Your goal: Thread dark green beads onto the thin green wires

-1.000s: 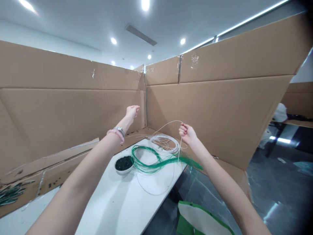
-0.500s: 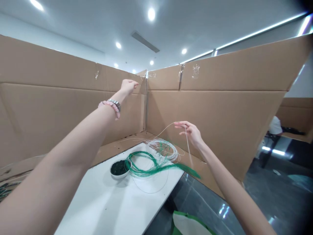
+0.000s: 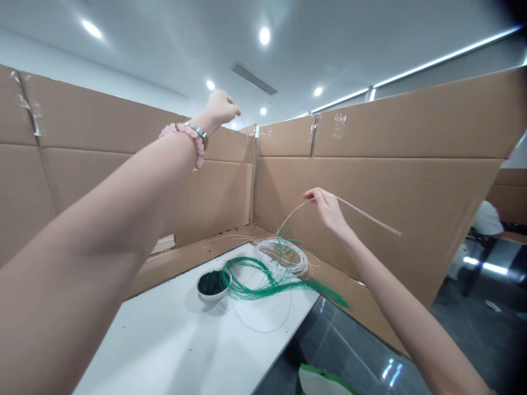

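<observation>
My left hand (image 3: 222, 108) is raised high at the back, fingers pinched, with a faint thin strand trailing down from the fingertips. A bead bracelet and a watch are on that wrist. Lower and to the right, my right hand (image 3: 325, 206) is closed on a thin white strand (image 3: 366, 214). One part of this strand sticks out to the right, and another curves down toward the coil of white strands (image 3: 288, 255). In front of the coil lies a bundle of green strands (image 3: 263, 291). It touches a small white bowl (image 3: 212, 298) filled with dark green bits.
Tall cardboard panels (image 3: 382, 175) meet in a corner behind the white table (image 3: 177, 334). A green and white bag (image 3: 323, 381) is below the table's right edge. Far right, a person in white (image 3: 488, 219) is partly visible beyond the panel.
My left hand has risen. My right hand has turned and moved slightly up and right, and the strand's end has swung from hanging down to pointing right.
</observation>
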A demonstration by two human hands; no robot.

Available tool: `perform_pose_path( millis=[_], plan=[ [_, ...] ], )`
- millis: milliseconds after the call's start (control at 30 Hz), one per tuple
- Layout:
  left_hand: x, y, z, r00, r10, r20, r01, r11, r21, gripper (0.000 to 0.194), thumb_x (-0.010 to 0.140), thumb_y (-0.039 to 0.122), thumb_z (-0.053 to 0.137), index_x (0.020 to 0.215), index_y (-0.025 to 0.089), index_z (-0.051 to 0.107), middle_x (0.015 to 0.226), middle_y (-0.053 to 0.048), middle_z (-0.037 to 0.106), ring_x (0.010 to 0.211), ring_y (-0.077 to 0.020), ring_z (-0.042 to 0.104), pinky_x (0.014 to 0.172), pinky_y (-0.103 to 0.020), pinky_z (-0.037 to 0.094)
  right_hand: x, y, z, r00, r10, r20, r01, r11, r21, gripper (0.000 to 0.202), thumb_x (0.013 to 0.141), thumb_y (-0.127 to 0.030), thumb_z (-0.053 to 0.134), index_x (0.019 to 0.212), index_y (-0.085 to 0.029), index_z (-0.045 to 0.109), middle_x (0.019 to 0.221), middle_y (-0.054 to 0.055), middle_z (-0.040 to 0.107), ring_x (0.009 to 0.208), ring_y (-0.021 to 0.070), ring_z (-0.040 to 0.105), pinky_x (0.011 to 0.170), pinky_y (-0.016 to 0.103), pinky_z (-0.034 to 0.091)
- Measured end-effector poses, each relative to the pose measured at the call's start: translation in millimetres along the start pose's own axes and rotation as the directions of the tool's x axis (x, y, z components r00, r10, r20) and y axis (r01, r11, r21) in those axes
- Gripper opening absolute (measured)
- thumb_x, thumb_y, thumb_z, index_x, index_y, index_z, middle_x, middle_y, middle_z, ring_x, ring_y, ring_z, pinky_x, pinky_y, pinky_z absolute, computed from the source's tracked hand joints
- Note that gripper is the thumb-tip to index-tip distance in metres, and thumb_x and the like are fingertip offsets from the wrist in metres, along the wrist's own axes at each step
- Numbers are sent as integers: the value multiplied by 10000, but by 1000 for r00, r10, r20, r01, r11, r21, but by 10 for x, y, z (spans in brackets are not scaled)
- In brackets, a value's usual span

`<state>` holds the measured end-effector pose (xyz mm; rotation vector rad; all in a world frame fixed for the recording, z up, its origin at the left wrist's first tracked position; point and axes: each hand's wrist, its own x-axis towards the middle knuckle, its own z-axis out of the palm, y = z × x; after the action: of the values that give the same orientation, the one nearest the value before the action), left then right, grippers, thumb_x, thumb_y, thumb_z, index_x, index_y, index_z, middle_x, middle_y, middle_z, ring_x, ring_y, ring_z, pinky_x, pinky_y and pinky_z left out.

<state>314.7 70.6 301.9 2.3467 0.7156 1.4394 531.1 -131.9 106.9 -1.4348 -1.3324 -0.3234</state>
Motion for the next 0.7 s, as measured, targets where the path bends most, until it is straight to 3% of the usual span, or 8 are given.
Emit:
perform_pose_path(
  millis=[100,200,300,400,533,633,700],
  plan=[
    [44,189,-72,998,57,11,-58,997,55,206,879,255,544,1000,101,606,1022,-71,627,931,-179,600,823,-390,499,258,-52,211,1000,-16,21,15,998,59,310,932,-402,438,995,-132,577,893,36,613,767,129,596,724,324,504],
    [49,334,-42,994,110,19,-111,991,81,164,884,160,507,916,70,640,925,-56,642,910,-158,604,829,-366,473,448,-103,502,993,-35,113,26,996,80,299,923,-381,466,1059,-135,568,975,53,613,820,141,605,738,334,515],
    [52,359,-8,991,136,-2,-135,985,103,196,858,69,481,907,1,658,882,-83,637,908,-157,600,825,-349,423,461,-123,779,961,-68,266,47,995,86,274,912,-351,498,1061,-136,578,1054,66,607,928,169,600,810,374,506],
    [84,255,-91,990,136,-50,-128,983,131,200,802,50,528,927,-31,661,894,-113,634,903,-167,597,811,-331,406,319,-21,938,907,-50,419,28,998,59,255,895,-327,532,1046,-130,586,1037,58,613,912,169,606,801,370,512],
    [157,17,-439,985,89,-150,-61,981,186,240,825,74,505,975,-67,629,934,-123,623,940,-171,584,829,-314,387,56,329,914,854,60,516,-62,998,-13,251,894,-320,536,1057,-134,580,1032,57,610,877,158,608,765,348,523],
    [165,-188,-774,977,46,-209,2,974,225,270,841,72,493,1020,-100,599,981,-142,611,1010,-216,556,854,-342,376,-72,598,798,846,144,513,-151,988,-28,266,896,-322,531,1087,-139,568,1062,65,601,898,163,605,775,357,522],
    [119,-341,-976,981,10,-194,40,967,252,281,858,59,459,1040,-114,586,995,-129,603,1036,-241,545,873,-371,374,-83,703,733,851,190,489,-216,976,-5,278,899,-328,526,1101,-140,560,1072,68,597,906,166,603,780,362,521]
  ],
)
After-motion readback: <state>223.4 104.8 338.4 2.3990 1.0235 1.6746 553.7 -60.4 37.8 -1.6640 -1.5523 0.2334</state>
